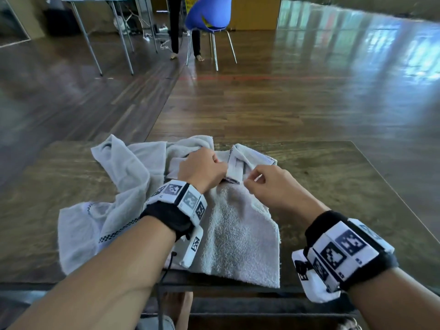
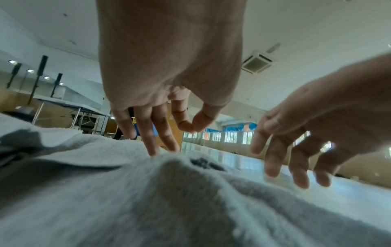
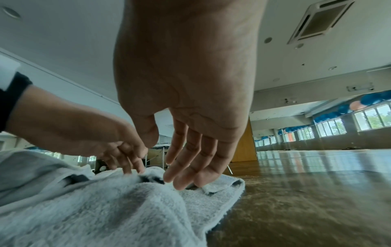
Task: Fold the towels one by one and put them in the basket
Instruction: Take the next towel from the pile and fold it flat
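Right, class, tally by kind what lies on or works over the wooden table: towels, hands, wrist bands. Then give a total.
Grey towels: 2
Hands: 2
Marker wrist bands: 2
Total: 6

Large hall: polished wooden floor (image 1: 285, 103)

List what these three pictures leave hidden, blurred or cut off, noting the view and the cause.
1. Basket: in no view, so its place is unknown.
2. Left hand fingertips: head view, hidden behind its own knuckles.
3. Number of towels: head view, the crumpled folds overlap.
4. Towel near the camera: left wrist view, blurred.
5. Person by the blue chair: head view, cut off by the top edge.
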`<move>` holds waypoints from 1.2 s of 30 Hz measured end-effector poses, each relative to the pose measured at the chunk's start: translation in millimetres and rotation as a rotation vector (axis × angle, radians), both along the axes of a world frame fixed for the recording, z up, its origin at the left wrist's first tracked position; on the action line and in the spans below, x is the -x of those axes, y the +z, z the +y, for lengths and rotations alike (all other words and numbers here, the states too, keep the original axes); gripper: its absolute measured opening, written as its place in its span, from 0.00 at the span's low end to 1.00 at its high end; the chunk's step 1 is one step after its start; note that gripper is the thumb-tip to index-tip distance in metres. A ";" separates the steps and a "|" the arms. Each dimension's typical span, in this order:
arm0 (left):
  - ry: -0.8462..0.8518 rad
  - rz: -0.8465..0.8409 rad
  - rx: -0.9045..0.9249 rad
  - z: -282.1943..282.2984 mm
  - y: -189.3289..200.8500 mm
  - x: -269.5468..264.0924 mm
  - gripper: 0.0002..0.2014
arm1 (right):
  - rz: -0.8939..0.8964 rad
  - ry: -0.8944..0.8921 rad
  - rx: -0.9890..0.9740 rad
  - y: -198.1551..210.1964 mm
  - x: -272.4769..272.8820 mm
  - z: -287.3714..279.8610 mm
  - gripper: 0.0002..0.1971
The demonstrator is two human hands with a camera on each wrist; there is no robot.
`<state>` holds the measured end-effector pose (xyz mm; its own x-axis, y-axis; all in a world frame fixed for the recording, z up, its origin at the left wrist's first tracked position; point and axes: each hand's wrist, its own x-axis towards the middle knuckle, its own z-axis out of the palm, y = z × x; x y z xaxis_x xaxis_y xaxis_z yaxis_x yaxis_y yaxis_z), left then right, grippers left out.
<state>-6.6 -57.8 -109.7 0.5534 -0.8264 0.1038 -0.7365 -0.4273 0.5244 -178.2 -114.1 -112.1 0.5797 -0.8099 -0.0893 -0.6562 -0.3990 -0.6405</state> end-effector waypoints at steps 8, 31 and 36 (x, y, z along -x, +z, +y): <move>-0.133 -0.121 -0.149 -0.1 -18.8 2.5 0.08 | 0.029 -0.015 -0.008 -2.0 8.1 -6.0 0.09; -0.483 0.205 0.407 -7.6 30.5 62.7 0.17 | -0.908 -0.252 -0.459 16.4 50.5 -6.4 0.24; -0.607 0.112 0.324 -12.9 41.4 79.4 0.11 | -0.839 -0.206 -0.438 14.0 61.1 -2.7 0.21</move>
